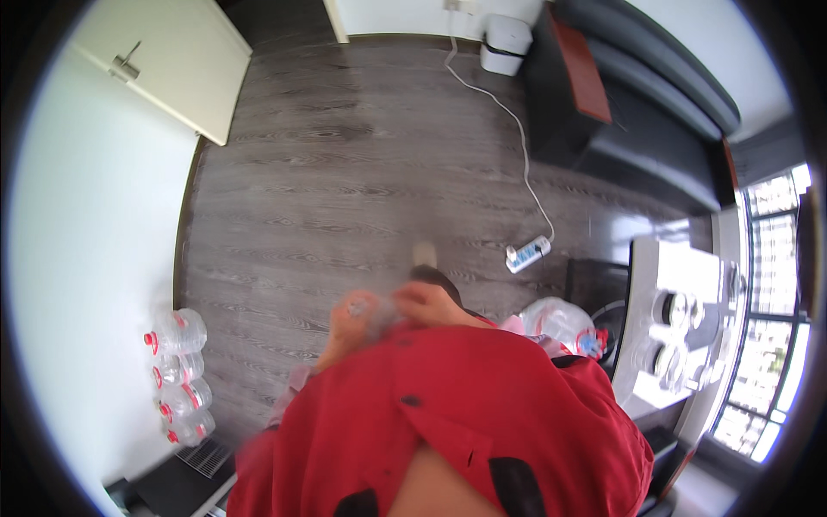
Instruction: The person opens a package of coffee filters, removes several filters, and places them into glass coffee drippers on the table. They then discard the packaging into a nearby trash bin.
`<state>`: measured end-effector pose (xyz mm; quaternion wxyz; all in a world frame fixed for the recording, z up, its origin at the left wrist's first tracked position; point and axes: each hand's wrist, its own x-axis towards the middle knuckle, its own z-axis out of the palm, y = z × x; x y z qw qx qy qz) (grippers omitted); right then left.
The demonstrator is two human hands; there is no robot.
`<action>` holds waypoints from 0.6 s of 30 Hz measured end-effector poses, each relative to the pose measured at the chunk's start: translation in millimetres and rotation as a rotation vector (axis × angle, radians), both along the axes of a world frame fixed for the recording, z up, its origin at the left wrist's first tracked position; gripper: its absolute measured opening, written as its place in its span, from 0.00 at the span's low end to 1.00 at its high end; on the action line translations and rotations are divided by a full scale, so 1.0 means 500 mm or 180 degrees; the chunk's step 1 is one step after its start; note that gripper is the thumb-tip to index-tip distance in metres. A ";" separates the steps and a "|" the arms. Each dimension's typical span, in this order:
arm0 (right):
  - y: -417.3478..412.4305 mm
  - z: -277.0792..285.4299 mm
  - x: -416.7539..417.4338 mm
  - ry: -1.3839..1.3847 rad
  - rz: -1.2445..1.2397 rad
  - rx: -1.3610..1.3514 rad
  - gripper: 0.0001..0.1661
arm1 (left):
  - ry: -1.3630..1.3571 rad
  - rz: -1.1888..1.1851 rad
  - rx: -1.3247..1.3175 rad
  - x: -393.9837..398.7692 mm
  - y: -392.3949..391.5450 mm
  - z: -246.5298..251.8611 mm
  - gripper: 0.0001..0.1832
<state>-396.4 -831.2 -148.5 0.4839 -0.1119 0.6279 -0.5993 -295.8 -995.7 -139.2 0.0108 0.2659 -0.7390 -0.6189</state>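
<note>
Both hands are close together in front of the red garment (452, 375). My left hand (349, 321) has its fingers curled around a clear, crumpled-looking plastic item (386, 315); motion blur hides its exact kind. My right hand (436, 305) is just to the right of that item, fingers bent towards it. Whether those fingers grip it cannot be made out. Below the hands, a dark trouser leg and a pale shoe (424, 255) show on the wood-grain floor (310, 194).
Several clear bottles with red caps (184, 381) line the left wall. A power strip (528, 254) trails a white cable across the floor. To the right are a large clear plastic bag (557, 323) and a white table (636, 323) with glass jars. A black sofa (646, 148) and white bin (507, 45) stand farther off.
</note>
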 end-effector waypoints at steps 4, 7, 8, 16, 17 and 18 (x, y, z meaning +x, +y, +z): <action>-0.113 -0.007 -0.177 -0.0010 0.0399 -0.0216 0.18 | 0.0146 0.1012 -0.0267 -0.143 -0.115 0.018 0.10; -0.182 -0.005 -0.288 0.0175 0.0403 -0.0445 0.16 | 0.0028 0.1716 -0.0442 -0.231 -0.184 0.066 0.12; -0.206 0.001 -0.319 0.0184 0.0432 -0.0420 0.16 | 0.0023 0.1909 -0.0511 -0.248 -0.211 0.076 0.13; -0.340 -0.043 -0.606 0.0294 0.0585 -0.0169 0.18 | 0.0921 0.2671 -0.0157 -0.435 -0.437 -0.058 0.16; -0.355 -0.048 -0.640 0.0317 0.0432 -0.0199 0.19 | 0.0783 0.2162 -0.0622 -0.471 -0.479 -0.094 0.13; -0.372 -0.055 -0.678 0.0351 0.0272 -0.0219 0.20 | 0.0670 0.1639 -0.1069 -0.516 -0.516 -0.116 0.11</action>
